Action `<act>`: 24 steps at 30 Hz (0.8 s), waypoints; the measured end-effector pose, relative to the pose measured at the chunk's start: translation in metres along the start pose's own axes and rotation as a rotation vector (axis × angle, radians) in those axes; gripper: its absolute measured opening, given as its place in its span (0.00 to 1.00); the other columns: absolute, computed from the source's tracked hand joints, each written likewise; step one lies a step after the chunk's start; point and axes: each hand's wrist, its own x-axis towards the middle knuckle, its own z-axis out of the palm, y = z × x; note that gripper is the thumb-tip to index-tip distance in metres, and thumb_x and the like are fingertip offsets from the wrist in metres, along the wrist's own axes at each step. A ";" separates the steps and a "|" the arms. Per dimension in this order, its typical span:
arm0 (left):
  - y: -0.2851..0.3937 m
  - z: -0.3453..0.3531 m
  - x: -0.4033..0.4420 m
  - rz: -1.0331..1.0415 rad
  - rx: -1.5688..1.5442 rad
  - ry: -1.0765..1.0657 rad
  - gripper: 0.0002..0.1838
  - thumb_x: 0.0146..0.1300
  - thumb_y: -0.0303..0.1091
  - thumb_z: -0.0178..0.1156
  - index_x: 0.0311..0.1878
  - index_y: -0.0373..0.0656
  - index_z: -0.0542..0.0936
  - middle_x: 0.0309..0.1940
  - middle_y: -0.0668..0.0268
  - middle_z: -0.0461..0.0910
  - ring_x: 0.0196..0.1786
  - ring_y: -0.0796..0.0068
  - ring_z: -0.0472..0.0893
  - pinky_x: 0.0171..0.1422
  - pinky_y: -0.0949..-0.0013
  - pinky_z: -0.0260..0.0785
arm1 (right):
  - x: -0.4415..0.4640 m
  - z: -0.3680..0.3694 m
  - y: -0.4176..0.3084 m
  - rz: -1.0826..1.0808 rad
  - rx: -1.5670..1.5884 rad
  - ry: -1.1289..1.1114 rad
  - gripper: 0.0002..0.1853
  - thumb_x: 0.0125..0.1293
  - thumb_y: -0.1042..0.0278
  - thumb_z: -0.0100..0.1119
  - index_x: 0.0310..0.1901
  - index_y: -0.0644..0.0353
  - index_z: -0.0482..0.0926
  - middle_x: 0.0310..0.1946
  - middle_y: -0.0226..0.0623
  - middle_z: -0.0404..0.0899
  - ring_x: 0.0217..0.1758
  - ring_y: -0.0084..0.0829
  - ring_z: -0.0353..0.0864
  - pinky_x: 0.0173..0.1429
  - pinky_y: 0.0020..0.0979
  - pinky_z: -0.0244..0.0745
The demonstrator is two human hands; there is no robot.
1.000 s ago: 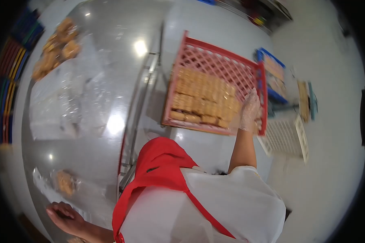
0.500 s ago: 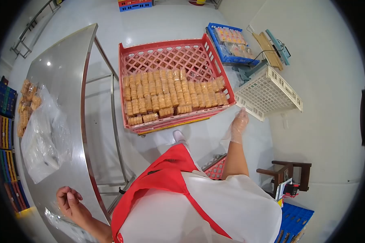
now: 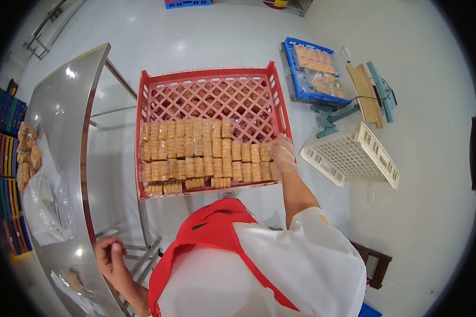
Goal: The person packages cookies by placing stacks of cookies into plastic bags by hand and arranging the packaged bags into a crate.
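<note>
A red plastic crate (image 3: 211,71) stands in front of me. Rows of clear-wrapped round biscuits (image 3: 188,150) fill its near half. My right hand (image 3: 284,152), in a thin clear plastic glove, is inside the crate's right edge, over the rightmost biscuit packs. Its fingertips are too hard to make out to tell whether they grip a pack. My left hand (image 3: 111,256) is bare and hangs beside the metal table's near edge, fingers curled in with nothing visible in them. Through the crate's lattice, more brown items show underneath.
A steel table (image 3: 63,105) runs along my left, bearing clear plastic bags (image 3: 47,201) and bagged biscuits (image 3: 26,158). To the right are a white crate (image 3: 354,153), a teal scale (image 3: 383,92) and a blue crate (image 3: 322,95) with packaged goods.
My right hand has moved left, from between the red and white crates onto the biscuit packs. My view has shifted, bringing the crate squarer in front. My left hand stays curled.
</note>
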 end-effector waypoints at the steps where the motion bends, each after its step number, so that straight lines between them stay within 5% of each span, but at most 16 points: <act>1: 0.006 0.015 0.004 -0.012 0.063 -0.031 0.06 0.68 0.29 0.59 0.44 0.38 0.77 0.35 0.69 0.74 0.35 0.81 0.72 0.41 0.76 0.66 | 0.019 0.000 -0.012 -0.081 -0.073 -0.043 0.25 0.63 0.53 0.58 0.60 0.55 0.77 0.56 0.55 0.77 0.58 0.53 0.78 0.62 0.49 0.73; 4: 0.019 0.052 0.016 -0.034 0.126 -0.123 0.05 0.65 0.24 0.60 0.43 0.35 0.77 0.38 0.67 0.74 0.38 0.80 0.73 0.44 0.77 0.66 | 0.051 0.013 -0.061 -0.360 0.093 -0.222 0.28 0.63 0.52 0.60 0.63 0.54 0.76 0.61 0.55 0.74 0.61 0.54 0.76 0.66 0.50 0.70; 9: -0.002 0.098 0.032 -0.223 0.056 -0.111 0.04 0.64 0.21 0.59 0.42 0.36 0.78 0.35 0.70 0.74 0.38 0.82 0.72 0.44 0.77 0.66 | 0.052 0.050 -0.167 -0.595 -0.077 -0.517 0.34 0.69 0.44 0.57 0.70 0.55 0.69 0.74 0.49 0.61 0.78 0.46 0.58 0.79 0.44 0.55; 12: -0.021 0.136 0.061 -0.336 0.123 -0.233 0.04 0.64 0.22 0.60 0.41 0.35 0.79 0.34 0.69 0.77 0.38 0.81 0.75 0.42 0.75 0.68 | 0.052 0.106 -0.196 -0.400 0.083 -0.655 0.40 0.69 0.40 0.57 0.74 0.56 0.62 0.79 0.46 0.50 0.82 0.46 0.45 0.82 0.44 0.46; 19: -0.141 0.279 0.191 0.009 0.546 -0.610 0.18 0.65 0.42 0.63 0.49 0.37 0.81 0.44 0.50 0.81 0.51 0.50 0.80 0.57 0.55 0.71 | 0.053 0.117 -0.209 0.061 -0.048 -0.638 0.42 0.62 0.63 0.60 0.77 0.56 0.54 0.79 0.56 0.42 0.77 0.49 0.60 0.76 0.40 0.63; 21: -0.180 0.320 0.228 -0.006 0.699 -0.605 0.26 0.63 0.49 0.64 0.57 0.39 0.77 0.54 0.44 0.76 0.59 0.46 0.75 0.63 0.53 0.68 | 0.053 0.110 -0.195 -0.120 0.020 -0.670 0.38 0.65 0.63 0.57 0.75 0.62 0.57 0.79 0.56 0.45 0.80 0.55 0.48 0.78 0.55 0.49; 24: -0.225 0.371 0.258 -0.103 1.039 -0.559 0.39 0.58 0.57 0.67 0.67 0.43 0.71 0.67 0.38 0.63 0.70 0.40 0.64 0.71 0.50 0.61 | 0.057 0.092 -0.193 -0.172 -0.041 -0.628 0.36 0.67 0.57 0.55 0.73 0.64 0.61 0.77 0.57 0.50 0.81 0.59 0.42 0.78 0.64 0.42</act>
